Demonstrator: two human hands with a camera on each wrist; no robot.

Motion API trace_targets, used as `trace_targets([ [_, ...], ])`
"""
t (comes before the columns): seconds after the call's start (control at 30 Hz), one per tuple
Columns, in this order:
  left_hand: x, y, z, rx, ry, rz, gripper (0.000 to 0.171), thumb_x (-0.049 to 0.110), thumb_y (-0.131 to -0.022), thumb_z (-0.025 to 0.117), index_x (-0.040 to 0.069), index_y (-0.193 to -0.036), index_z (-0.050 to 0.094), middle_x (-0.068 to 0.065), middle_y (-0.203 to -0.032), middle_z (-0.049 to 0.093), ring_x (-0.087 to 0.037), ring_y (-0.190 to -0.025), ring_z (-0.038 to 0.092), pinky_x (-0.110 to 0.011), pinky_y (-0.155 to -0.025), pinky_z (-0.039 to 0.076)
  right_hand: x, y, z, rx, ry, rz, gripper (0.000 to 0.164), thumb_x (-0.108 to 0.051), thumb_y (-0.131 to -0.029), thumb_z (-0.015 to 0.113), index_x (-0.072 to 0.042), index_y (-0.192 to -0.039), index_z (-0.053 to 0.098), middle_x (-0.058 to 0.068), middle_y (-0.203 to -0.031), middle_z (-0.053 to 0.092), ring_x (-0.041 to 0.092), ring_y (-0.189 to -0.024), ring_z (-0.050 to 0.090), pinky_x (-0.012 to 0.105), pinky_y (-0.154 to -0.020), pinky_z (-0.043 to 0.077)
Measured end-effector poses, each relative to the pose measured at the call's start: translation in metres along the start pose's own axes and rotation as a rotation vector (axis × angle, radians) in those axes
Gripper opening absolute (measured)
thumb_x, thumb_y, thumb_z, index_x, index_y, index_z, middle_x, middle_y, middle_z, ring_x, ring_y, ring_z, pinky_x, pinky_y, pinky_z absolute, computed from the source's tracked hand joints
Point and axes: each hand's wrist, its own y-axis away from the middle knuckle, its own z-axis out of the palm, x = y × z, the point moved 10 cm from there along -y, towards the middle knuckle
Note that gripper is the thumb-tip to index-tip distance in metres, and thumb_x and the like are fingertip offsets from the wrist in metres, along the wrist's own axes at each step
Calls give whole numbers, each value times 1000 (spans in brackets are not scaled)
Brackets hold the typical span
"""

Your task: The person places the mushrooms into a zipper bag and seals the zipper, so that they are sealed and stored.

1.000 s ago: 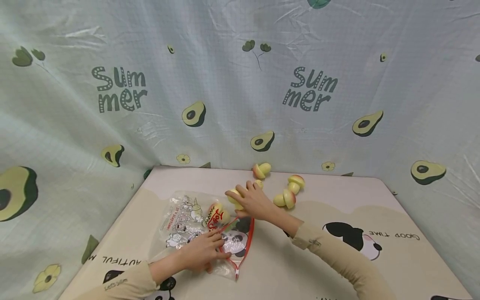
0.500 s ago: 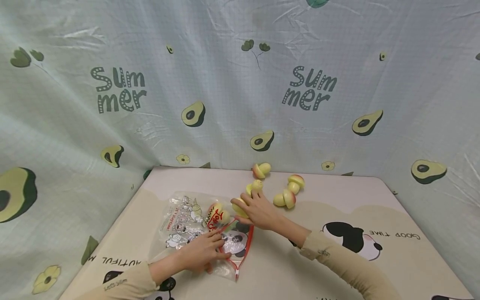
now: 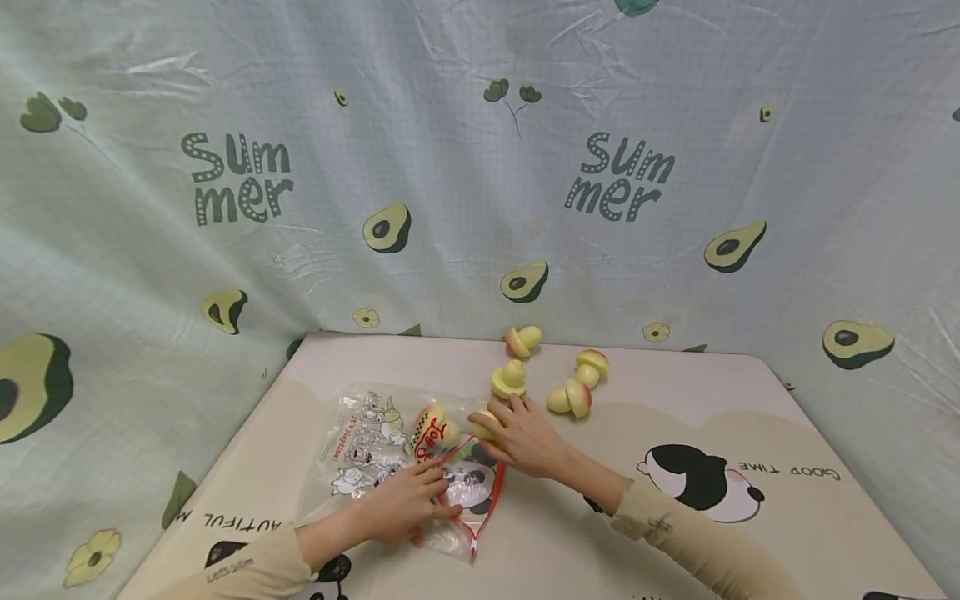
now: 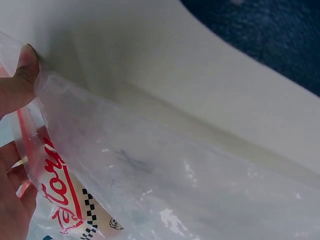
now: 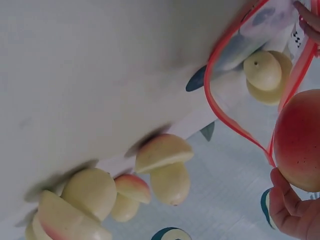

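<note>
"Your right hand (image 3: pixel 528 439) has drawn back toward you since the earlier frame, bringing its yellow-and-red piece (image 5: pixel 302 140) beside the mouth of the clear bag (image 3: pixel 363 456)."

"Held how?"

"Gripped in your fingers; whether it touches the red rim (image 5: pixel 212 95), you can't tell."

"And your left hand (image 3: pixel 405 502)?"

"Gripping the bag by its edge, likely to keep the mouth parted and the bag steady."

"Inside?"

"One mushroom-shaped toy (image 5: pixel 265 72)."

"Farther out?"

"Another toy (image 3: pixel 510 382) just past your right fingertips, then three more toys (image 3: pixel 572 398) on the desk (image 3: pixel 555 533), perhaps left within easy reach. Behind hangs an avocado-print curtain (image 3: pixel 465 158)."
</note>
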Motion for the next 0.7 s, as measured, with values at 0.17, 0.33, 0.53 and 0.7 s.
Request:
trace_targets([
  [0.17,-1,0,1,-5,-4,-5,61,52,-59,67,34,-116,57,5,-96,58,-16,-100,51,-35,-99,39,-2,6,1,4,-10,10,50,-40,-84,53,-25,-129,40,-2,-105,50,21,-85,47,33,-70,42],
  [0.33,1,1,0,-1,3,-4,60,52,-59,67,33,-115,58,4,-97,59,-16,-101,51,-34,-98,39,-6,11,4,-13,-26,20,51,-40,-83,55,-22,-128,40,-3,-110,51,21,-86,45,30,-65,39],
  [0.53,1,1,-1,11,3,0,60,52,-59,67,33,-115,58,4,-96,58,-16,-100,51,-34,-97,40,-9,14,5,-19,-34,13,45,-40,-82,56,-21,-121,45,-4,-108,50,20,-90,46,29,-66,37],
  [0.7,0,2,-3,21,11,-6,60,51,-58,68,32,-114,58,4,-96,58,-16,-100,51,-35,-99,39,-13,17,0,5,-23,-12,44,-39,-80,59,-22,-119,48,-6,-108,51,21,-93,48,29,-68,37],
])
